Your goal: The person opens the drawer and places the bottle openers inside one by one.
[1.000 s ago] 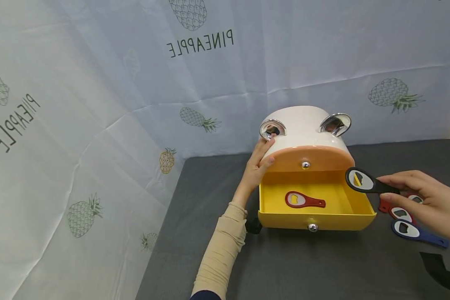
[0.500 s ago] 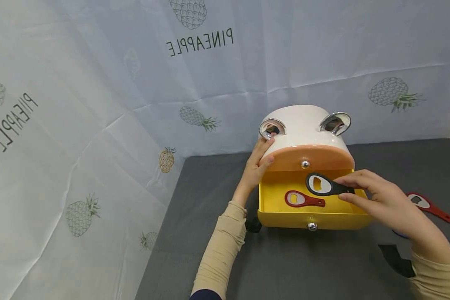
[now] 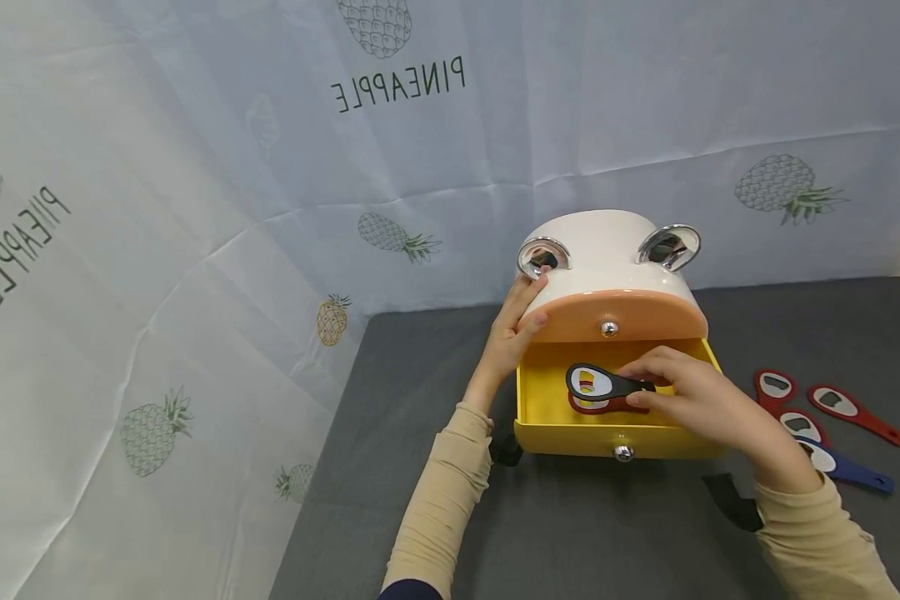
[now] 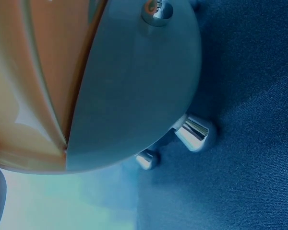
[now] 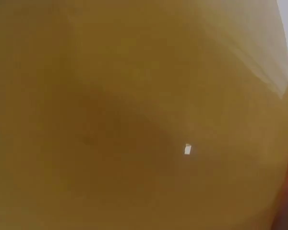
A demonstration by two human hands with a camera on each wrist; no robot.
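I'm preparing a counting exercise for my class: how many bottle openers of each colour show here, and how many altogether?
Black opener: 1, held in the right hand
Red openers: 4, one in the drawer partly covered by the black one, three on the table
Blue opener: 1, on the table
Total: 6

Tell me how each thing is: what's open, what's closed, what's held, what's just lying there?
Yellow drawer: pulled open.
Orange upper front: closed.
Inside red opener: lying in the drawer, partly covered.
Black opener: pinched by the right hand, over that red one.
Blue opener: lying outside, partly hidden.
Rightmost red opener: lying uncovered on the table.
Other red openers: lying outside, partly hidden.
Left hand: touching the white box.
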